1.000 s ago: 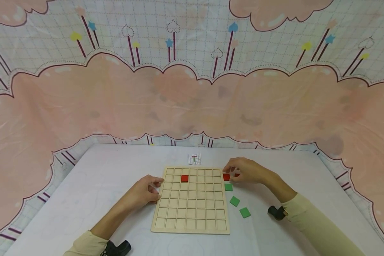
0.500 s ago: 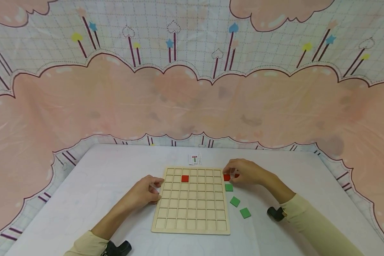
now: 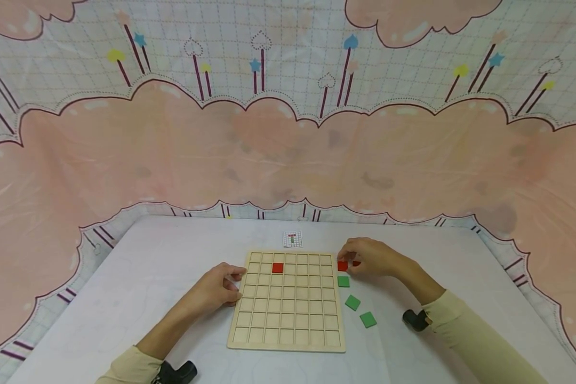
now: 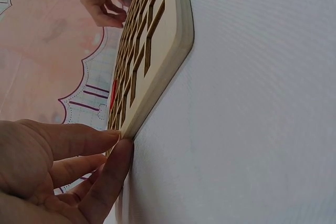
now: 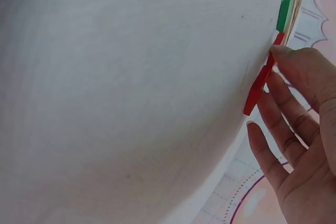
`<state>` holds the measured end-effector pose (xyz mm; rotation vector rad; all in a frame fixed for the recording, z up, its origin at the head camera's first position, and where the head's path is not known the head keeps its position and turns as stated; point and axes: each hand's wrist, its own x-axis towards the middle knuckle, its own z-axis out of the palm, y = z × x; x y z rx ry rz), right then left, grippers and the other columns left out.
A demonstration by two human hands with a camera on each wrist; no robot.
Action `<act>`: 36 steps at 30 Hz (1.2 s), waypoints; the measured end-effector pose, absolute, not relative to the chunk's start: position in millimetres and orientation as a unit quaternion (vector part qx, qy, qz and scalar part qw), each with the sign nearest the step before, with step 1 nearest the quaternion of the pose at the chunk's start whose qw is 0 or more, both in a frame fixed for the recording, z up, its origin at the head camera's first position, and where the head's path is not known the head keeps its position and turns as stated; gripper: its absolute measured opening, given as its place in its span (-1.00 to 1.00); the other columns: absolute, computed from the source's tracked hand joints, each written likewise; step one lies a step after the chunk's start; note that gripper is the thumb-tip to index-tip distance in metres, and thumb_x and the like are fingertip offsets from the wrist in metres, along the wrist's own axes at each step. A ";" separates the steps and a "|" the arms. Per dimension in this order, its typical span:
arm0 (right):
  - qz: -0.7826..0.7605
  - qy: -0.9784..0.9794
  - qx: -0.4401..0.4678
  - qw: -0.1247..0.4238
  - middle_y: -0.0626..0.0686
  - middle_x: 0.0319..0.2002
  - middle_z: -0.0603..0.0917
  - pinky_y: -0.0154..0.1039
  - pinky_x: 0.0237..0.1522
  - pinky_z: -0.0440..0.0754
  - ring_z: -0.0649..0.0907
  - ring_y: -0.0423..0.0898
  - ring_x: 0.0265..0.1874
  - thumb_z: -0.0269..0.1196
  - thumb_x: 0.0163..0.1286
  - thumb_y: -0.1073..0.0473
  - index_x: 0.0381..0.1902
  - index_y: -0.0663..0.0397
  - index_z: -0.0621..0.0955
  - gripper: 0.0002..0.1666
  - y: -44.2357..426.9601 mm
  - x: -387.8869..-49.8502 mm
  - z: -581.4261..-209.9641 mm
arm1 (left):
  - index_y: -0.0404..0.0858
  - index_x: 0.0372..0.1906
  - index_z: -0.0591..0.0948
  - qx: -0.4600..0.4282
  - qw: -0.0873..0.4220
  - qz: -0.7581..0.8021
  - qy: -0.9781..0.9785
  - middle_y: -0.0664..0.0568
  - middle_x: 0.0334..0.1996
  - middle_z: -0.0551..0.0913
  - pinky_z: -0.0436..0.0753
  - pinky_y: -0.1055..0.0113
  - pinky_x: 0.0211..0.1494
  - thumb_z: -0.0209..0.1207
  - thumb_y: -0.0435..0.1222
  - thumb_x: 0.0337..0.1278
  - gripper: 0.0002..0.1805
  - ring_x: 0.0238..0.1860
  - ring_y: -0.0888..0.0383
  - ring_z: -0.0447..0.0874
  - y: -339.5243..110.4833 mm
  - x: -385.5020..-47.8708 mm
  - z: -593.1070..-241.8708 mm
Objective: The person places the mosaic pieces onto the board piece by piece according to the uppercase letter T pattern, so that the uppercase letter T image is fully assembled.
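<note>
A square wooden grid board (image 3: 288,306) lies flat on the white table, one red tile (image 3: 278,268) sitting in a cell of its upper rows. At the board's left edge is my left hand (image 3: 216,287); the left wrist view shows its thumb and finger gripping the rim. Beside the board's upper right edge, my right hand (image 3: 372,256) pinches another red tile (image 3: 343,266) between thumb and fingertip, on or just above the table. A further red tile (image 3: 356,263) shows partly behind those fingers. In the right wrist view, the two red tiles appear edge-on, overlapping.
Green tiles lie right of the board: one (image 3: 343,281) by its edge, one (image 3: 352,302) lower, and one (image 3: 367,319) lowest. A small printed grid card (image 3: 292,239) with a red and green pattern lies behind the board. Patterned cloth (image 3: 288,154) hangs behind the table.
My right hand has shifted very slightly right, and the pinched red tile has moved a little away from the board with it. The left hand and board look still.
</note>
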<state>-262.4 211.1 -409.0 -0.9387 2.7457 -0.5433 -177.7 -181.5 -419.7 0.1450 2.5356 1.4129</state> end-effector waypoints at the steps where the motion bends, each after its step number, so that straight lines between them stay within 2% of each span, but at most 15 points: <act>1: -0.183 0.925 -0.318 0.095 -0.19 -0.17 0.66 -0.25 -0.05 0.68 0.62 -0.23 -0.18 0.40 0.26 0.24 -0.02 -0.06 0.74 -0.69 211.1 -262.6 -409.0 | -0.53 0.26 0.53 0.049 0.118 0.482 0.867 -0.15 -0.06 0.51 0.74 0.33 -0.37 0.30 -0.67 -0.02 -0.38 -0.28 0.10 0.53 -181.6 -177.8 -419.5; 16: -0.162 0.928 -0.325 0.085 -0.20 -0.25 0.65 -0.25 -0.10 0.65 0.60 -0.21 -0.23 0.41 0.26 0.18 -0.09 -0.11 0.77 -0.76 211.9 -263.4 -406.2 | -0.53 0.26 0.53 0.053 0.119 0.482 0.866 -0.17 -0.05 0.51 0.73 0.35 -0.37 0.31 -0.67 -0.02 -0.38 -0.27 0.09 0.51 -182.2 -178.1 -418.9; 26: -0.171 0.925 -0.326 0.093 -0.18 -0.25 0.65 -0.24 -0.09 0.66 0.60 -0.18 -0.23 0.44 0.25 0.18 -0.10 -0.07 0.77 -0.76 211.9 -263.8 -405.3 | -0.54 0.26 0.53 0.050 0.117 0.482 0.867 -0.17 -0.05 0.51 0.73 0.34 -0.36 0.29 -0.67 -0.03 -0.38 -0.27 0.09 0.52 -181.6 -176.3 -419.1; 36: -0.163 0.929 -0.315 0.101 -0.21 -0.27 0.64 -0.26 -0.11 0.63 0.58 -0.19 -0.23 0.46 0.24 0.15 -0.12 -0.11 0.75 -0.77 210.7 -266.3 -405.7 | -0.52 0.26 0.53 0.046 0.120 0.481 0.867 -0.16 -0.04 0.51 0.73 0.34 -0.35 0.30 -0.67 -0.03 -0.38 -0.25 0.09 0.52 -181.5 -176.9 -418.8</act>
